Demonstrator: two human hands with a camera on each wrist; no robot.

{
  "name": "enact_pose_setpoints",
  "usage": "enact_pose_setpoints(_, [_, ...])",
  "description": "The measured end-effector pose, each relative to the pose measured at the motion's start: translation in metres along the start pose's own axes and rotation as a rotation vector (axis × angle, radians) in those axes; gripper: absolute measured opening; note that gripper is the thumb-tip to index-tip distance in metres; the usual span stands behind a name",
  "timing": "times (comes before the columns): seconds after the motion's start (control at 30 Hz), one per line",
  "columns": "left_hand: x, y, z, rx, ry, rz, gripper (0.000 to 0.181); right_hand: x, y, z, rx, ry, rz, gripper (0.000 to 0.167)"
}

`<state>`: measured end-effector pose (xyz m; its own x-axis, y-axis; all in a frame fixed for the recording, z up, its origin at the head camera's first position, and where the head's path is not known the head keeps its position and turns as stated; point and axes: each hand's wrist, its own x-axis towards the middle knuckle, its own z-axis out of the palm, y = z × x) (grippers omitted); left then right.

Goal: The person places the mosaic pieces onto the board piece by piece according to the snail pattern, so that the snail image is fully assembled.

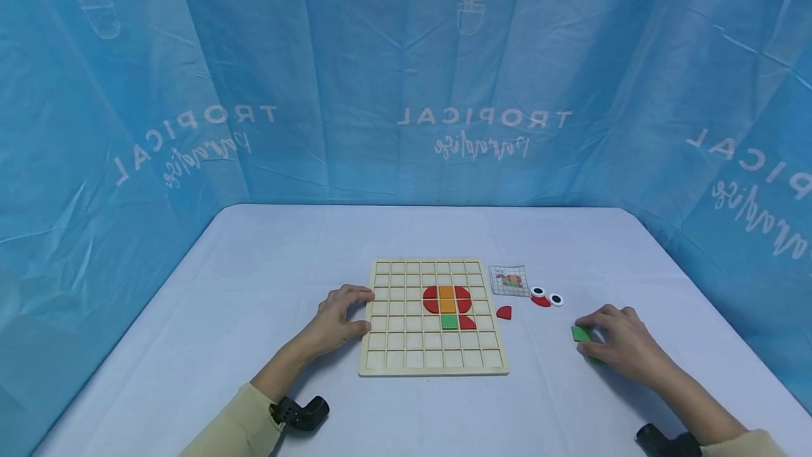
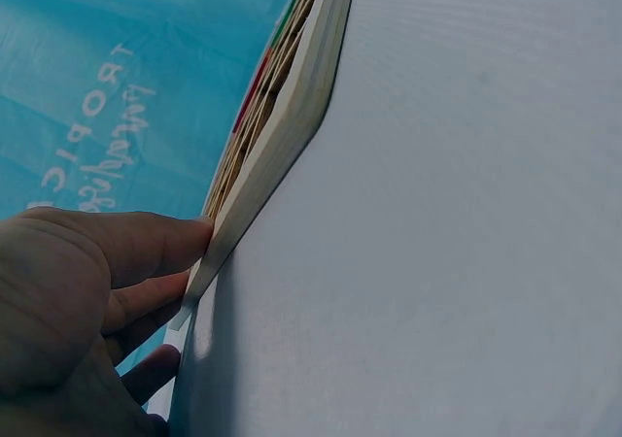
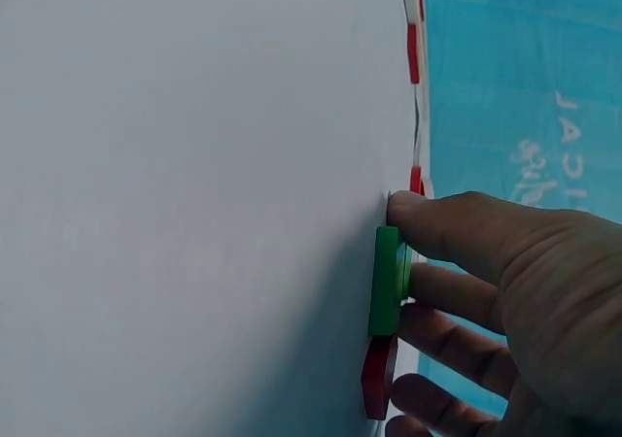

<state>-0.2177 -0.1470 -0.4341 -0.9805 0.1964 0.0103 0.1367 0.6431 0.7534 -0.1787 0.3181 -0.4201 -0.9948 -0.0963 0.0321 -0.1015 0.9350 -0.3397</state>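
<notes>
A pale wooden grid board (image 1: 397, 360) lies mid-table, with red quarter-round tiles (image 1: 431, 305), orange square tiles (image 1: 447, 299) and a green square tile (image 1: 449, 321) in its cells. My left hand (image 1: 337, 317) touches the board's left edge with thumb and fingertips, fingers loosely bent. Off to the right, my right hand (image 1: 618, 344) pinches a green tile (image 1: 580, 333) low at the table. A nearer green tile (image 3: 386, 282) and a dark red tile (image 3: 379, 379) sit by its fingers in the right wrist view. The hand partly hides these pieces.
A small pattern card (image 1: 509, 281) lies right of the board. Near it are a loose red quarter-round tile (image 1: 504, 312), another red piece (image 1: 541, 301) and two white discs with black centres, one the eye disc (image 1: 556, 300). Blue printed curtains (image 1: 406, 76) surround the white table (image 1: 285, 245).
</notes>
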Motion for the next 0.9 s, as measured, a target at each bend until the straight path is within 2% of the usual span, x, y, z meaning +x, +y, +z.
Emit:
enact_pose_setpoints(0.23, [0.000, -0.001, 0.000, 0.005, -0.003, 0.004, 0.048, -0.002, 0.008, -0.003, 0.039, -0.001, -0.024, 0.038])
enact_pose_setpoints(0.57, [0.001, -0.003, 0.001, 0.002, 0.002, 0.004, 0.047, -0.001, 0.008, -0.001, 0.060, 0.017, -0.032, 0.030])
enact_pose_setpoints(0.73, [0.001, -0.002, 0.001, -0.002, 0.004, 0.004, 0.046, 0.001, -0.003, -0.004, 0.079, 0.028, -0.055, 0.028])
enact_pose_setpoints(0.9, [0.000, -0.002, 0.001, 0.008, 0.001, 0.000, 0.047, 0.007, -0.024, -0.008, 0.087, 0.047, -0.084, 0.028])
